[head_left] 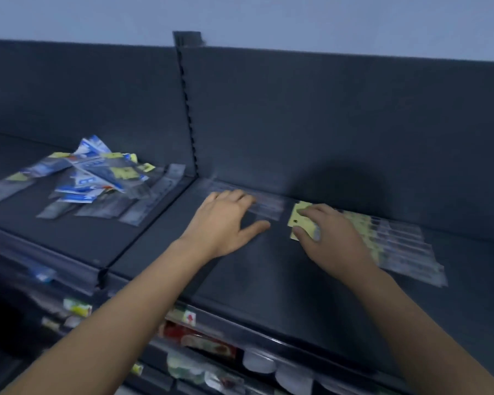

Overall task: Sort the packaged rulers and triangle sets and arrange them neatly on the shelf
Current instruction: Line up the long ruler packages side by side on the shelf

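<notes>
Left hand: the left hand [226, 220] lies palm down with its fingers straight and the thumb spread wide. The fingers rest on the clear ruler packs [268, 206] and grip nothing.
Right hand: the right hand [331, 238] is spread palm down, fingers barely bent. Thumb and forefinger touch the yellow card end of the nearest pack, and no pinch shows through the blur.
Clear ruler packs: these lie flat on the shelf [240, 280], close against the back panel. Their long axis runs left to right along that panel.
Yellow-headed ruler packs [397, 240]: they lie flat to the right of the clear ones in an overlapping fan that steps toward the shelf's front. Each long axis runs left to right, with the yellow card ends pointing left and the clear bodies right.
Unsorted pile [92, 178]: blue, white and yellow packs and clear sleeves are heaped on the left section, pointing every way.
Slotted upright [187, 104]: it divides the two sections.
Lower shelf goods [200, 337]: too blurred to make out.
</notes>
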